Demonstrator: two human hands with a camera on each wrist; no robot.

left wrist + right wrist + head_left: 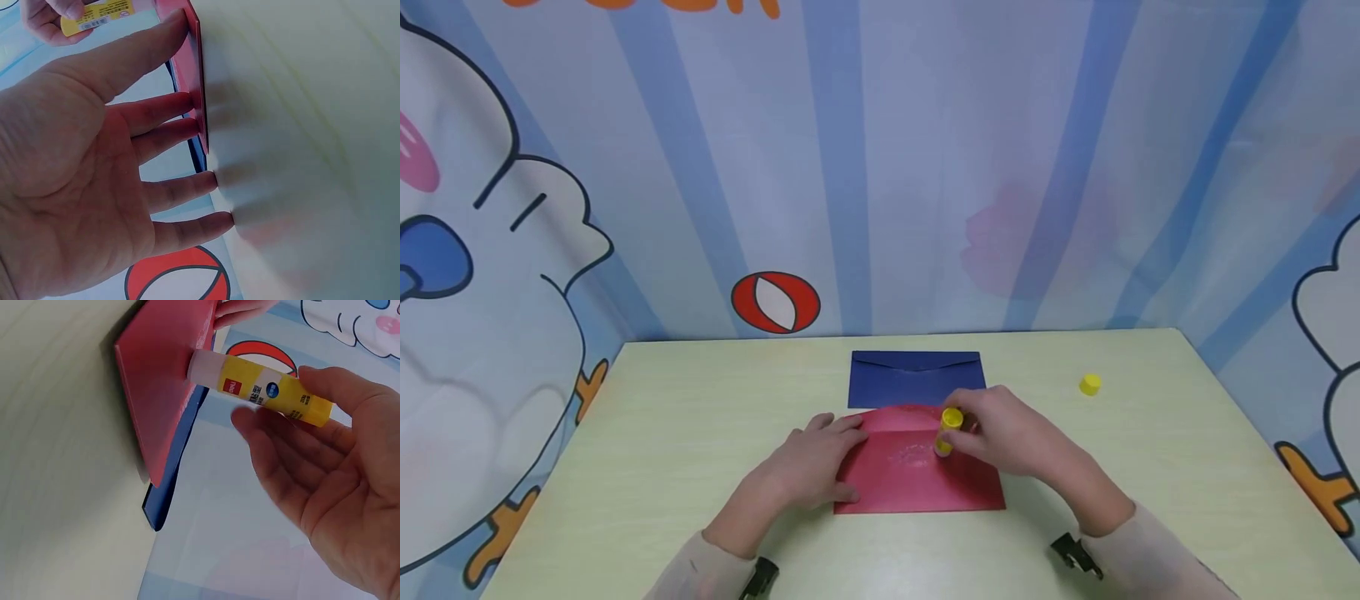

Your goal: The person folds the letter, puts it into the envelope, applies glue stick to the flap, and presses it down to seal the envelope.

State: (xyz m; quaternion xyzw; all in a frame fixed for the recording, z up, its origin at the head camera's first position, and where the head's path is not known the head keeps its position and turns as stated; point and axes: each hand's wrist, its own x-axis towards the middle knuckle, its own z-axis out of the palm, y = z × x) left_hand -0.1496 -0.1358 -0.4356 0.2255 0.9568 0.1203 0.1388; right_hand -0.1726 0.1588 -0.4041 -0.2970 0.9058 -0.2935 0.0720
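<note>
A red envelope lies on the table with its flap raised toward the back, and whitish glue marks show on its middle. My right hand pinches a yellow glue stick between thumb and fingers. In the right wrist view the stick's white end meets the red paper. My left hand rests at the envelope's left side with fingers spread; in the left wrist view its thumb and two fingers touch the red edge, while the other fingertips touch the table.
A dark blue envelope lies just behind the red one, partly overlapped by it. The yellow glue stick cap stands on the pale table at the back right. A printed cartoon curtain rises behind the table.
</note>
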